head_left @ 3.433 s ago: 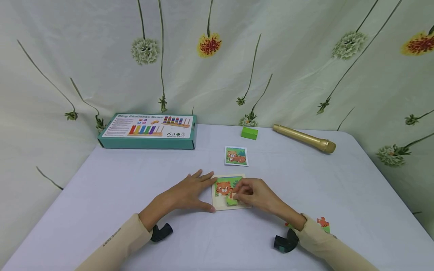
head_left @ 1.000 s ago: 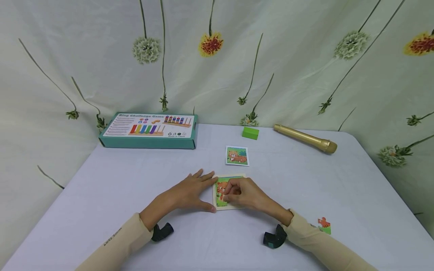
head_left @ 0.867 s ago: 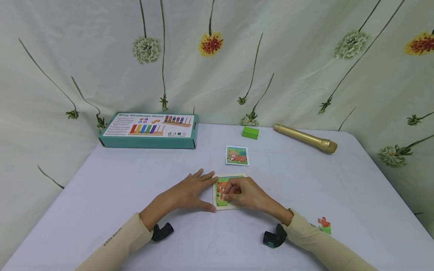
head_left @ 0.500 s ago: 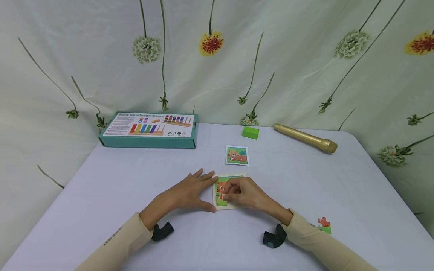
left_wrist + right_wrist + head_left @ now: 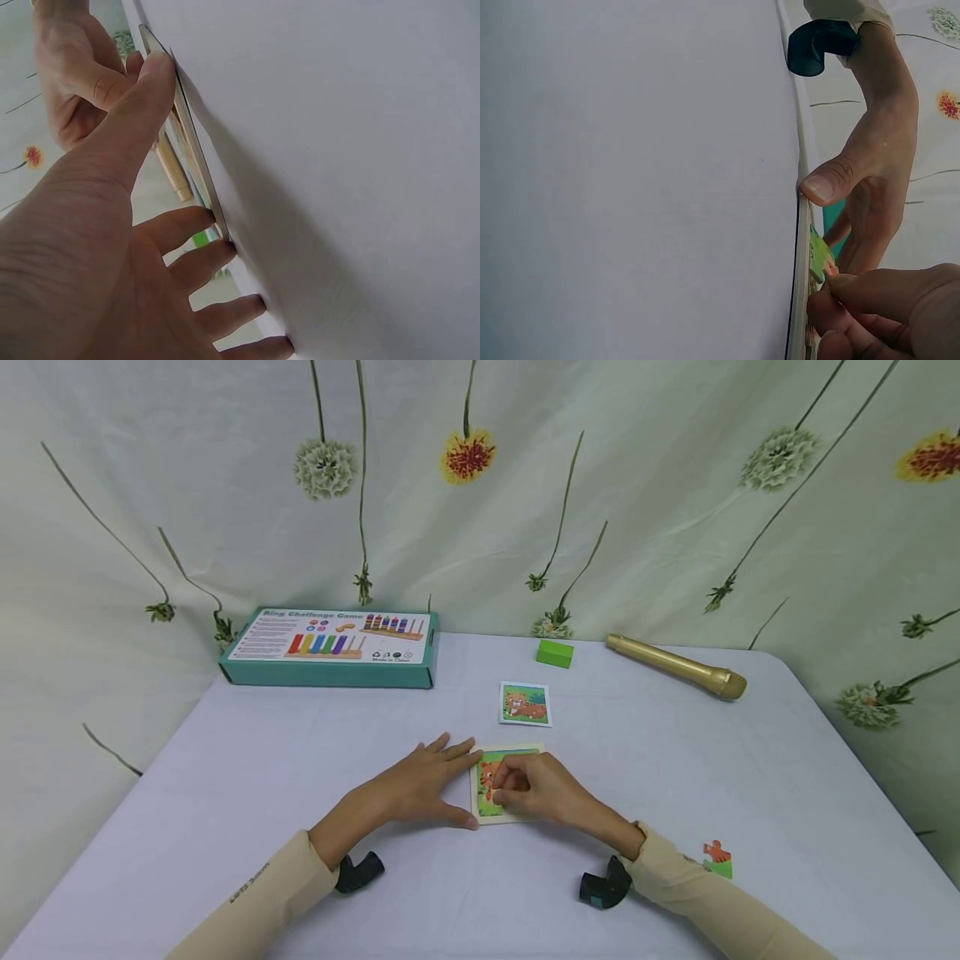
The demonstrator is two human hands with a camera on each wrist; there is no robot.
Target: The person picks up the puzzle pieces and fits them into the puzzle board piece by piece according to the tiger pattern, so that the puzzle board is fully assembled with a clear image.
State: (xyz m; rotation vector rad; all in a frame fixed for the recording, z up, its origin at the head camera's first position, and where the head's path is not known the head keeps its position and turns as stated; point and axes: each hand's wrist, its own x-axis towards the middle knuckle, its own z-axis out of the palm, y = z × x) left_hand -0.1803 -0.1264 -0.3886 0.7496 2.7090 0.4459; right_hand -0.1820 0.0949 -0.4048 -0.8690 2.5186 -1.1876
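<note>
Puzzle board (image 5: 512,818) — smooth, wood-like; tablecloth (image 5: 465,893) — matt, lightly creased.

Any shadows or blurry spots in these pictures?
Head view: soft, even light; the title on the box is readable, the smallest print isn't. Left wrist view: a broad, soft shadow crosses the table beside the left hand; the flower looks fuzzy. Right wrist view: dimmer, the table edge almost upright.

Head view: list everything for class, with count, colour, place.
Curtain: 1, white flowered, behind
Tablecloth: 1, white, underneath
Box: 1, teal, back left
Block: 1, green, back middle
Microphone: 1, gold, back right
Board: 1, pale, front centre
Card: 1, white edged, beyond board
Loose piece: at least 1, orange and green, front right
Wrist gadgets: 2, black, front
Sleeves: 2, beige, front
Left hand: 1, bare, on board's edge
Right hand: 1, bare, pinching green piece
</note>
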